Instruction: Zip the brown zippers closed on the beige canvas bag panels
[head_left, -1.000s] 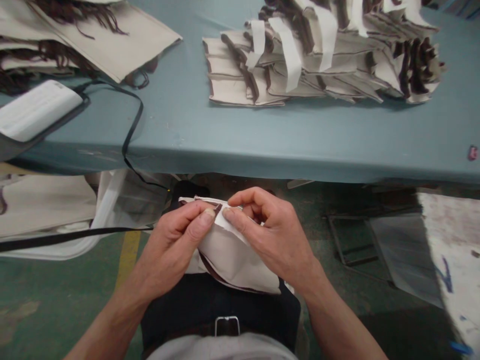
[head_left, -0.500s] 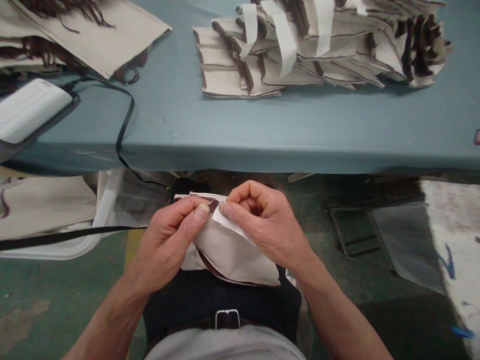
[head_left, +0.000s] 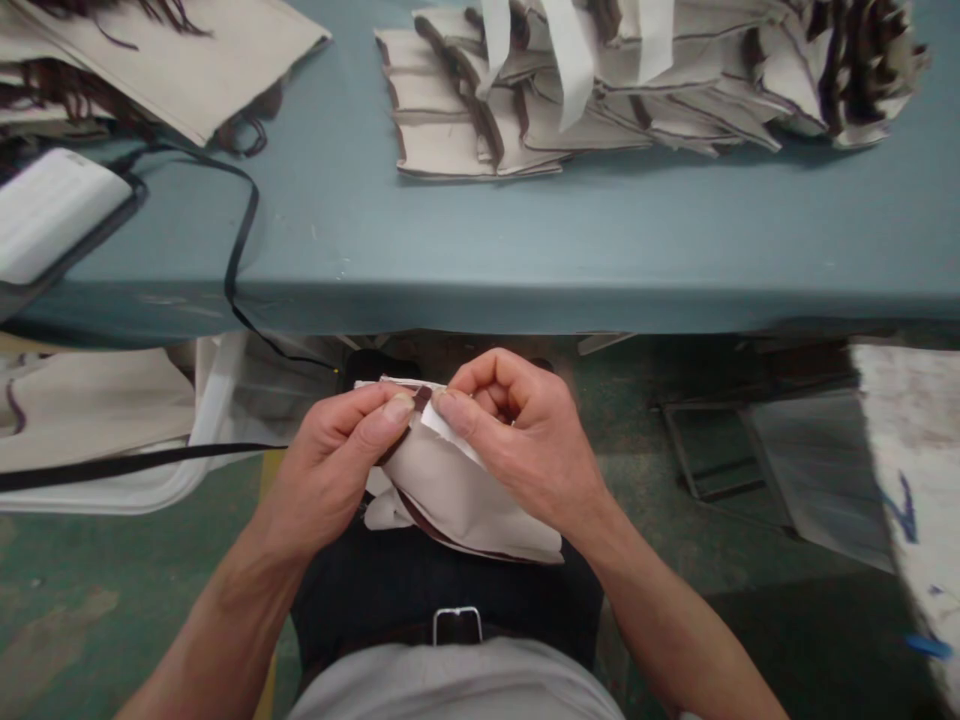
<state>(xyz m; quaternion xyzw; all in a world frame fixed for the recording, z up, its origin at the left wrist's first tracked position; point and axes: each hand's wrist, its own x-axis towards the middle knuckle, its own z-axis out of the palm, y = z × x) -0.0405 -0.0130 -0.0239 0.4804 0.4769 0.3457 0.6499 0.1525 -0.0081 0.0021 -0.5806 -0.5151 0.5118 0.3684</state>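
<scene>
A cream fabric pouch (head_left: 480, 500) with dark brown edging lies across my lap. My left hand (head_left: 349, 455) pinches its upper edge between thumb and forefinger, close to a short dark brown strip (head_left: 422, 397). Right beside it, my right hand (head_left: 525, 430) is closed, thumb against forefinger, on a white strip (head_left: 448, 430) that hangs over the pouch. The two sets of fingertips are a small gap apart. Whether the white strip is attached to the pouch is hidden by my right fingers.
On the blue-grey table (head_left: 525, 240) lies a pile of similar cream pieces (head_left: 442, 110) with white strips on top. Larger cream fabric (head_left: 225, 60) and a white device (head_left: 60, 215) with a black cord sit left. A white bin (head_left: 217, 400) stands below, a marked pale sheet (head_left: 915, 480) at right.
Both hands have shifted very slightly up with the pouch, and the grips stay the same. The pouch's left lower part looks a little more folded out. The view has tilted slightly.
</scene>
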